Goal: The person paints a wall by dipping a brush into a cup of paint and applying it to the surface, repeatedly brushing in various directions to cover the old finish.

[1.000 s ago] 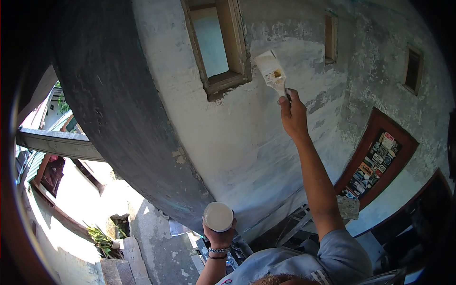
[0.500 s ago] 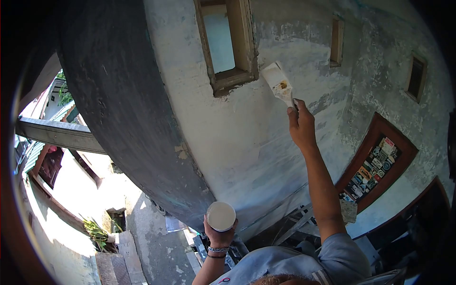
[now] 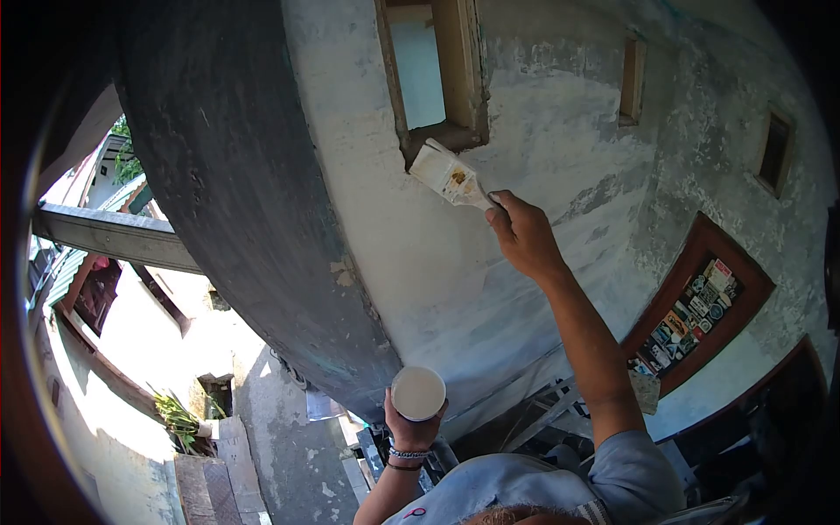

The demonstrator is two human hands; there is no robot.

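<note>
My right hand [image 3: 527, 234] is closed round the handle of a wide, flat paintbrush [image 3: 448, 178], coated white with a brownish patch near its middle. The brush head lies at the lower edge of the wooden window frame [image 3: 483, 87], overlapping its bottom corner in this view. Low in front of my body, my left hand [image 3: 411, 435] grips a round tub [image 3: 418, 392] filled with off-white paint. A bracelet and a dark band circle the left wrist. The wall [image 3: 420, 262] under the window is whitish, with grey patches further right.
A dark grey curved column [image 3: 236, 175] borders the wall on the left. Two narrow openings and a sticker-covered panel in a red-brown frame [image 3: 752, 289] are on the right. Far below at left are sunlit ground, a plant [image 3: 178, 422] and a horizontal beam [image 3: 114, 238].
My right hand has moved the paintbrush left and slightly down, from beside the window frame to beneath it. The tub stays in my left hand, and the view has shifted slightly.
</note>
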